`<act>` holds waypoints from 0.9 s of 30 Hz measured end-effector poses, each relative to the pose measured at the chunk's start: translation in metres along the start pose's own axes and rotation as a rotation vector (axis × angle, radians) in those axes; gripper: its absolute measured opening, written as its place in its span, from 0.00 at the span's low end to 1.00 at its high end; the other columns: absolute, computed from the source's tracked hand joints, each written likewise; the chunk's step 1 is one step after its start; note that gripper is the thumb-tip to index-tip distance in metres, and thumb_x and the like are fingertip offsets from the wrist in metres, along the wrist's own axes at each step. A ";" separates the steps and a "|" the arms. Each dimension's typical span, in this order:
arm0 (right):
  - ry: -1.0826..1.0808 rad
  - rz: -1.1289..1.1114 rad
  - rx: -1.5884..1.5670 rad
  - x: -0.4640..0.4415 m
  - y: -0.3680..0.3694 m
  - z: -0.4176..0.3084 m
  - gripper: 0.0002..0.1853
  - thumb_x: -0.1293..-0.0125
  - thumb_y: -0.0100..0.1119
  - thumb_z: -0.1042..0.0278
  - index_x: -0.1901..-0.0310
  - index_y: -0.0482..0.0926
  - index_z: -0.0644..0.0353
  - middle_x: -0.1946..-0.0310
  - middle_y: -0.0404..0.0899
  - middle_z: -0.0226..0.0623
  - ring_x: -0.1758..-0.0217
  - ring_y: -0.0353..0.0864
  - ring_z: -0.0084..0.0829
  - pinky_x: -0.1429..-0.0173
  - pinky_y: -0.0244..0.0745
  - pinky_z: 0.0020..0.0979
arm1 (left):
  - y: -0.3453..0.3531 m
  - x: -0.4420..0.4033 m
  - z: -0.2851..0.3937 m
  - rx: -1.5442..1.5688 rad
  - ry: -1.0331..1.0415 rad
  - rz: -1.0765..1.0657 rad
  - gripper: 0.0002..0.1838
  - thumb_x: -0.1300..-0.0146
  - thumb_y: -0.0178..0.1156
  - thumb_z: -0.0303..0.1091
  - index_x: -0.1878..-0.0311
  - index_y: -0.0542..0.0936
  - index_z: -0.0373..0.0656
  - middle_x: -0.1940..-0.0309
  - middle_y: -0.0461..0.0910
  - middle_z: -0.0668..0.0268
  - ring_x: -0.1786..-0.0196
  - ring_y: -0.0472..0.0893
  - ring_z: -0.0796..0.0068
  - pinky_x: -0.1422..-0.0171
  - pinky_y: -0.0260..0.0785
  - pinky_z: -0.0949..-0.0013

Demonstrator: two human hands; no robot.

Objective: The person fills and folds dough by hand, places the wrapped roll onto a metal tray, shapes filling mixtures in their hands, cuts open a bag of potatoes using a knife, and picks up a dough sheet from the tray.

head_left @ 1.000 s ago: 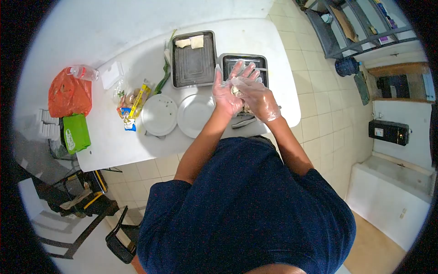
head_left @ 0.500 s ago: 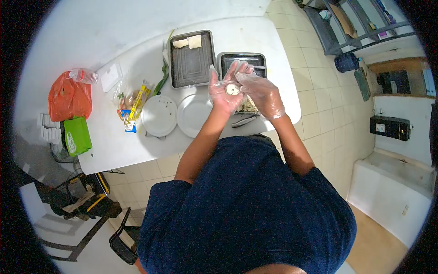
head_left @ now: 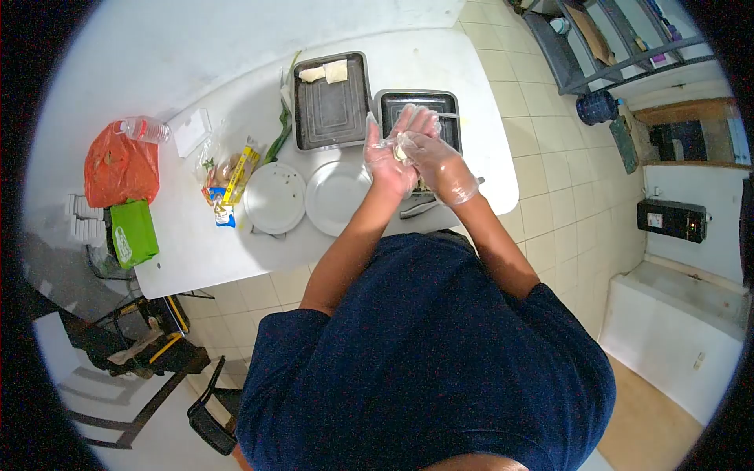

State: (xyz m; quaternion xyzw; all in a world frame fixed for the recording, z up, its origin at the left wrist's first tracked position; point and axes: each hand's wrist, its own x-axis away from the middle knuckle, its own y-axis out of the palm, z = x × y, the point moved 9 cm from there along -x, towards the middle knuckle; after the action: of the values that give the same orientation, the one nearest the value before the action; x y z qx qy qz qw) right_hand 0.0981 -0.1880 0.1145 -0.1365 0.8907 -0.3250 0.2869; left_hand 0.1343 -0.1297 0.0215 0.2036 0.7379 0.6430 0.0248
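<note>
My left hand (head_left: 384,162), in a clear plastic glove, is turned palm up with its fingers stretched out. A small, pale, rounded piece of dough (head_left: 400,148) lies against its palm. My right hand (head_left: 444,168), gloved the same way, reaches over from the right, and its bent fingertips press on the dough. Both hands are above the near left part of a dark rectangular tray (head_left: 453,100). They hide much of that tray and most of the pale shredded food at its near side.
A larger dark tray (head_left: 331,118) holds flat pale sheets (head_left: 336,71). Two white plates (head_left: 274,206) (head_left: 333,206), a green leafy stalk (head_left: 280,137), a yellow packet (head_left: 238,177), a red bag (head_left: 120,173), a plastic bottle (head_left: 144,130) and a green bag (head_left: 133,234) are on the table.
My right hand has moved left, further over my left palm, and its fingers now cover part of the dough. My left hand has barely shifted.
</note>
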 end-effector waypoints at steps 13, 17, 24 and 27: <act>0.528 -0.001 -0.480 0.001 -0.015 0.029 0.13 0.38 0.69 0.76 0.51 0.86 0.67 0.55 0.87 0.38 0.54 0.84 0.24 0.50 0.81 0.29 | -0.036 -0.007 0.025 0.075 0.117 0.168 0.32 0.33 0.56 0.59 0.50 0.79 0.32 0.49 0.81 0.45 0.47 0.80 0.45 0.33 0.72 0.44; 0.598 0.098 -0.419 0.006 -0.043 0.046 0.13 0.36 0.69 0.74 0.50 0.86 0.67 0.54 0.87 0.38 0.53 0.84 0.24 0.47 0.80 0.28 | -0.024 0.001 0.021 0.150 0.065 0.138 0.33 0.34 0.57 0.59 0.44 0.79 0.35 0.43 0.80 0.46 0.37 0.77 0.44 0.28 0.66 0.42; 0.513 0.151 -0.221 0.017 -0.061 0.059 0.15 0.35 0.70 0.69 0.49 0.86 0.65 0.52 0.87 0.43 0.49 0.86 0.31 0.42 0.79 0.33 | 0.008 0.007 0.022 0.053 0.022 -0.050 0.39 0.37 0.59 0.65 0.33 0.74 0.44 0.28 0.68 0.49 0.23 0.62 0.44 0.22 0.53 0.35; 0.411 0.144 -0.121 0.009 -0.060 0.046 0.15 0.35 0.69 0.70 0.49 0.85 0.66 0.51 0.87 0.45 0.49 0.86 0.32 0.42 0.79 0.33 | 0.020 0.011 0.018 -0.009 -0.006 -0.104 0.44 0.40 0.60 0.69 0.29 0.70 0.47 0.24 0.62 0.51 0.21 0.58 0.44 0.21 0.51 0.35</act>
State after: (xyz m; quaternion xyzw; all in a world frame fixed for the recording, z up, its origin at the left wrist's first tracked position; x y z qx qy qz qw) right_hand 0.1220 -0.2597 0.1212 -0.0204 0.9558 -0.2705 0.1132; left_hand 0.1353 -0.1078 0.0404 0.1667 0.7444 0.6437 0.0615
